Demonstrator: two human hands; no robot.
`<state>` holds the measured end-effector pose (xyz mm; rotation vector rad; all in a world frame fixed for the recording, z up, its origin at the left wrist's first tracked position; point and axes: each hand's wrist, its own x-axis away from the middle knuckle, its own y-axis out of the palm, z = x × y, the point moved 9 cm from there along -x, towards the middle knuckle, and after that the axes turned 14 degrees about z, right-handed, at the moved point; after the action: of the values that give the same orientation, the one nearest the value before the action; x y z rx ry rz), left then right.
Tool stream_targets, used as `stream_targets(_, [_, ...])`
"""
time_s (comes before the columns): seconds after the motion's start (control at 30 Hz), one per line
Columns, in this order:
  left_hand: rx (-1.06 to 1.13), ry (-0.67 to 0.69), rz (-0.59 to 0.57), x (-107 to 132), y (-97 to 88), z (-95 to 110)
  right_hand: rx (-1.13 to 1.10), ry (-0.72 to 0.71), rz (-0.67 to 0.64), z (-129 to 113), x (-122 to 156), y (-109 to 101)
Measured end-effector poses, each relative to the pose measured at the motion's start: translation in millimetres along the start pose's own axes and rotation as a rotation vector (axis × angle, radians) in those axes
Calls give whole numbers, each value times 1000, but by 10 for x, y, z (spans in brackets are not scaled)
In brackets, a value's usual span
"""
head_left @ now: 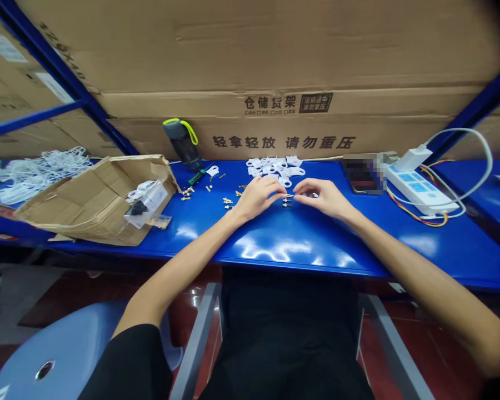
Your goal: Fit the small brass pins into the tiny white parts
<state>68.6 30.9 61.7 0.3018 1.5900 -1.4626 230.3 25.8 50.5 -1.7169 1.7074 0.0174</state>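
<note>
Black clothing [291, 339] is seen nearest to the camera, just below the edge of a blue tabletop [275, 244]. Above this tabletop, one thin brass-coloured fitting [289, 195] is situated between the two grips. It appears to be pinched by the fingertips of the left grip [256, 197]; the fingertips of the right grip [323, 197] are placed at its other end, but whether they are pressed on it cannot be told. Two similar fittings [286, 205] are laid in a short row on the near side, so it is judged that only a small part is arranged. More loose fittings [227, 201] are scattered beside the left grip and near the cardboard box [66, 214]. White ring-shaped tabs [270, 165] are piled behind, and no fitting can be clearly seen joined to them.
</note>
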Motion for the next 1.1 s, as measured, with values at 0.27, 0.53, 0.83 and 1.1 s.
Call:
stream_targets(0.27, [-59,92,-32,9,29,56,-64,40,-22,54,17,36])
stream_targets(0.53, [-163,191,-72,1,35,148,-12,-17,-42,34,28,51])
stream_targets(0.83, [-406,408,-115,38,97,367,176,-176,-95,-62,58,100])
stream_targets(1.1, [-386,375,-89,31,102,397,180,-205,-98,-84,60,101])
